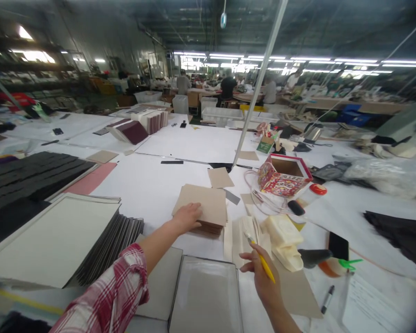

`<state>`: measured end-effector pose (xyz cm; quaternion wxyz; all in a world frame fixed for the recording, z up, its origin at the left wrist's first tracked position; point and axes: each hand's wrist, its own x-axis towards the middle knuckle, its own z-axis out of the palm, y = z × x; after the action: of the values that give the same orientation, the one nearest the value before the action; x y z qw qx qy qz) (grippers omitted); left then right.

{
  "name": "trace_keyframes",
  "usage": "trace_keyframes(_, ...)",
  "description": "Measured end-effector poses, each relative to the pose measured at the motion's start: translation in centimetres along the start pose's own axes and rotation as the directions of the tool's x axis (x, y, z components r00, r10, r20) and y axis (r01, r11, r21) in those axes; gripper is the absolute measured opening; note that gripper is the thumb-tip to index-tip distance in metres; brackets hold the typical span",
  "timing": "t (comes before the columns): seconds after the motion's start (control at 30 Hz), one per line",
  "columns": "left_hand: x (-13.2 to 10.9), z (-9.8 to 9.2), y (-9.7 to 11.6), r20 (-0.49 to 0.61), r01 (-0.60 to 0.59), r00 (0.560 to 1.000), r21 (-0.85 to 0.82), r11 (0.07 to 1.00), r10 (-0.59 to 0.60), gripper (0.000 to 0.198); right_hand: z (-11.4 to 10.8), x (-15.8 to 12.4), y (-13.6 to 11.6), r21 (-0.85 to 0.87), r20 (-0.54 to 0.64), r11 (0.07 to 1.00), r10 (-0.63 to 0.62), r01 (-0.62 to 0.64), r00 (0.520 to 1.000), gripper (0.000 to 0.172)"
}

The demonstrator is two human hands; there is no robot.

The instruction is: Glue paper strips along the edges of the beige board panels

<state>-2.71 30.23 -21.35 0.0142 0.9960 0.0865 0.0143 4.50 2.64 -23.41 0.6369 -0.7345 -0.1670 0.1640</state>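
My left hand (187,217) is at the near edge of a stack of tan cardboard sheets (213,203). Its fingers lie over the top sheets and its thumb is at their front edge. A slim tool with a yellow handle (266,268) and a pale tip is held in my right hand (263,277), over the table's near side. Whether it is a brush or a knife is unclear. Below the hands lies a grey-white panel with a dark border (206,293), overlapped with another board at its left. Folded cream cloth (282,231) sits beyond my right hand.
On the left stand a tall pile of dark-edged boards (55,231) and black sheets (34,173). A red patterned box (282,175), a red-capped bottle (314,194), a phone (338,246) and a marker (327,299) lie right. A slanted pole (256,92) rises beyond the stack.
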Motion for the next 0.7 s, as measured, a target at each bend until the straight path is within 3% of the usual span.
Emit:
trace_keyframes(0.2,1.0,-0.8,-1.0,0.068,-0.01,0.998,-0.045,0.999,0.013,0.04,0.6,0.7,-0.3,0.037,0.022,0.999,-0.007,0.007,1.0,0.044)
trace_keyframes(0.43,1.1,-2.0,-1.9,0.119,-0.076,0.989,-0.086,0.993,0.086,0.024,2.1,3.8,-1.4,0.021,0.017,0.996,-0.088,0.088,0.996,0.035)
trace_keyframes(0.57,-0.4,-1.1,-1.4,-0.044,-0.145,0.989,-0.063,0.987,0.142,0.033,4.3,7.9,-2.6,-0.114,0.075,0.992,-0.04,0.048,0.996,0.033)
trace_keyframes(0.7,-2.5,0.0,-0.4,-0.248,-0.264,0.939,-0.083,0.961,0.237,0.033,6.7,11.8,-4.0,-0.317,0.075,0.941,-0.1,0.119,0.992,0.033)
